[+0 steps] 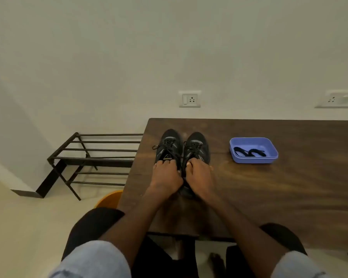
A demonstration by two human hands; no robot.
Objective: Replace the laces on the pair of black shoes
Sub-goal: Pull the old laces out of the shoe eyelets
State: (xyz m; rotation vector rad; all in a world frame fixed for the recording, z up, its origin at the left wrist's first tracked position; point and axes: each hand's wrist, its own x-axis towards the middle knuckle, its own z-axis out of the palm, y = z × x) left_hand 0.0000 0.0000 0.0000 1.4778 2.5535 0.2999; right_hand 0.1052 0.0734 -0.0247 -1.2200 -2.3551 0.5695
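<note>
Fingers of the left hand (165, 177) and right hand (199, 175) curl round the heels of 2 black shoes (182, 151), mid-frame on the desk (269, 187). Both look still laced; spare laces (249, 152) wait in the blue tray (234, 155), so all remains undone.

Views: one only, so nothing is shared.
Position: worn on the head, above the table's (289, 197) near edge.
Facing: forward and down, toward the far wall (129, 47).
Nearness: forearms near, shoes (184, 146) farther.

Bare tabletop (289, 187) beside blue tray (254, 159)
</note>
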